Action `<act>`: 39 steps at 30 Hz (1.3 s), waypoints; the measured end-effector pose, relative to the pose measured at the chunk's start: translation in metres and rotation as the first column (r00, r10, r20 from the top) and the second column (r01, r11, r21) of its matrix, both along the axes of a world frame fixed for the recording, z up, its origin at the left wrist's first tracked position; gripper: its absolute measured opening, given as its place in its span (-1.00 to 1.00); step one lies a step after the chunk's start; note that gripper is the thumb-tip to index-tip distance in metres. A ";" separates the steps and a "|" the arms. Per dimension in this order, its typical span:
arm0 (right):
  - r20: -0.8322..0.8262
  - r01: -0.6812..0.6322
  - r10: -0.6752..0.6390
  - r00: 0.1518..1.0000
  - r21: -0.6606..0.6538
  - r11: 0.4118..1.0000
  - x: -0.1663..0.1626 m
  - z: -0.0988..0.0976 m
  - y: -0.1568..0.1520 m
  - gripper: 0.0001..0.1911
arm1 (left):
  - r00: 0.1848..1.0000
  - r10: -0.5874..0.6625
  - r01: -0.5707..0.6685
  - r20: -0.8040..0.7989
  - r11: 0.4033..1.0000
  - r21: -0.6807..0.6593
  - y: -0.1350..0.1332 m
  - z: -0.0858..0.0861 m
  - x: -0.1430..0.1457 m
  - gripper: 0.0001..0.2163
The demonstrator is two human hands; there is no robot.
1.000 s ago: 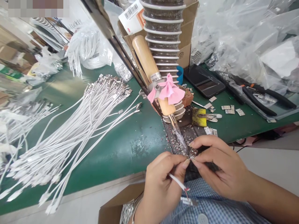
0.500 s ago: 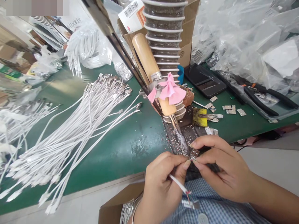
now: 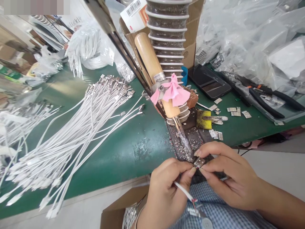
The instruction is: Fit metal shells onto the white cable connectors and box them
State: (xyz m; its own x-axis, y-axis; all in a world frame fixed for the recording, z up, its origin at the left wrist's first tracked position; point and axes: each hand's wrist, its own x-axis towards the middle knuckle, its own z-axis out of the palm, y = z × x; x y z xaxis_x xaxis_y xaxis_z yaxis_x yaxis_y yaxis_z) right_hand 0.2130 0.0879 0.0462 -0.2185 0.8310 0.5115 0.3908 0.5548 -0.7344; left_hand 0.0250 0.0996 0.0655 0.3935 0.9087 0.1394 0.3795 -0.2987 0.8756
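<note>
Head view, placed by the soldering iron (image 3: pixel 171 109): left, white cables (image 3: pixel 78 133), heaped on the counter (image 3: pixel 152 136); below, your left hand (image 3: pixel 170 184), fingers pinched on thin wires (image 3: pixel 196 167); lower right, your right hand (image 3: pixel 228 175), fingers clamped on one USB connector (image 3: pixel 199 162), just eased down from the tip (image 3: pixel 188 152), heating apparently paused.

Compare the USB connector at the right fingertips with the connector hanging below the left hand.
Support: the held USB connector is pinched by the right hand; the hanging connector dangles by coloured wires from the white cable.
Place: the held USB connector is near the soldering iron's tip; the hanging connector is lower, against checked cloth.
Look: the held USB connector shows its metal shell; the hanging connector is blurred.
Shared: both are small.
</note>
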 end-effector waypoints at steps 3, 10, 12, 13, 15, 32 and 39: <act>-0.020 -0.030 0.030 0.999 -0.008 1.000 0.003 -0.001 -0.003 -0.82 | 0.999 -0.017 0.018 0.036 1.000 -0.019 -0.003 -0.004 -0.001 -0.92; -0.007 -0.043 0.043 0.999 -0.053 0.998 0.009 -0.010 -0.015 -0.81 | 0.998 -0.023 0.030 0.062 0.993 -0.112 -0.012 -0.010 -0.006 -0.92; -0.009 -0.039 0.039 0.999 -0.071 0.997 0.009 -0.012 -0.017 -0.82 | 0.998 -0.016 0.023 0.066 0.993 -0.114 -0.013 -0.011 -0.007 -0.93; -0.011 -0.042 0.041 0.999 -0.078 0.996 0.009 -0.012 -0.017 -0.82 | 0.998 -0.010 0.018 0.068 0.994 -0.111 -0.013 -0.012 -0.007 -0.93; -0.011 -0.051 0.050 0.999 -0.093 0.994 0.009 -0.013 -0.019 -0.83 | 0.997 -0.005 0.013 0.074 0.994 -0.106 -0.014 -0.012 -0.007 -0.92; 0.067 -0.258 0.287 0.955 -0.285 0.923 0.004 -0.033 -0.037 -0.83 | 0.846 0.497 -0.534 -0.193 0.791 -0.299 -0.070 -0.014 -0.112 -0.73; 0.048 -0.345 0.371 0.927 -0.270 0.899 -0.012 -0.045 -0.037 -0.89 | 0.488 0.501 -0.800 -0.715 0.585 -0.136 -0.117 -0.009 -0.214 -0.76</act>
